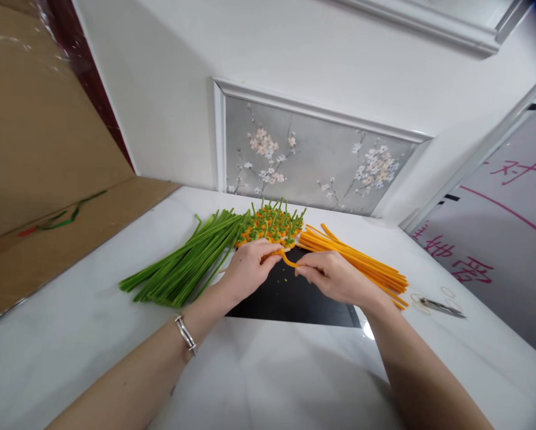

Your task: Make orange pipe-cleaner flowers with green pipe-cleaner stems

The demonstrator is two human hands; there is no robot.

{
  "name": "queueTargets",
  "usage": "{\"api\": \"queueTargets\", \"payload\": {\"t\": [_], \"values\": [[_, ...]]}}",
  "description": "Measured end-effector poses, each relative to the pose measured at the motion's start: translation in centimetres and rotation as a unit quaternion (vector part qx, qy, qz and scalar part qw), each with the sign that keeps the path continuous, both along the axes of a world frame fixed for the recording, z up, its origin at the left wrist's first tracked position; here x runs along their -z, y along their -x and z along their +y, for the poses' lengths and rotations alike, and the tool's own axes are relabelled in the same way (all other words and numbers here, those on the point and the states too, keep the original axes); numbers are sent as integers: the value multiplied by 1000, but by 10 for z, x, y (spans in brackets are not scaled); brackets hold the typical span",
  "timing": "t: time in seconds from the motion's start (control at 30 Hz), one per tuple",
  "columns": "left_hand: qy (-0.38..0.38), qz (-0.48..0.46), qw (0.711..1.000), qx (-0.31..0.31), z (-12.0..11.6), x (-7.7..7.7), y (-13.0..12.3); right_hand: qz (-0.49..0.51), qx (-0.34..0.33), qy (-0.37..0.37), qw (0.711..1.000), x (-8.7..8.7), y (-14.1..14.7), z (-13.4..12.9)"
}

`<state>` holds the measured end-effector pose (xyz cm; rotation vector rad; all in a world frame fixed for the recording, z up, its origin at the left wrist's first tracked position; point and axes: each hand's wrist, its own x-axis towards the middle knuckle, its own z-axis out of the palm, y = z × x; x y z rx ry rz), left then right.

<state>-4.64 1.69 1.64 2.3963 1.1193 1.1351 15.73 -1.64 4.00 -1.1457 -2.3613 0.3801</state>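
Observation:
An orange pipe cleaner (290, 261) curves between my two hands above a black mat (290, 301). My left hand (254, 263) pinches one end of it, along with what looks like a thin pale stick partly hidden by the fingers. The other end is gripped by my right hand (328, 272) between thumb and forefinger. Just behind my hands stands a cluster of small orange pieces with green tops (272, 224). A bundle of green pipe cleaners (187, 260) lies left of my left hand, and a bundle of orange pipe cleaners (357, 257) extends behind my right hand.
Scissors or snips (442, 307) lie at the right among several rubber bands (447, 292). Cardboard (70, 209) borders the white table (115, 340) at the left. A wall with a framed floral panel (312, 161) rises behind, and a board with red writing stands right.

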Motion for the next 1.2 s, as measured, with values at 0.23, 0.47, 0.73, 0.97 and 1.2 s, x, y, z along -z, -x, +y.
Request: {"api": "queueTargets", "payload": {"t": [0.23, 0.47, 0.73, 0.97, 1.2], "values": [[2, 10, 999, 44, 0, 3, -3, 88, 29, -65, 994, 0, -3, 4], [14, -15, 994, 110, -5, 7, -9, 147, 73, -44, 986, 12, -7, 21], [74, -57, 990, 106, -10, 5, -12, 114, 45, 45, 991, 27, -10, 32], [76, -69, 989, 104, -9, 6, -11, 74, 40, 88, 993, 28, -11, 29], [296, -244, 922, 59, -3, 11, -15, 77, 35, -5, 996, 22, -8, 26]]}}
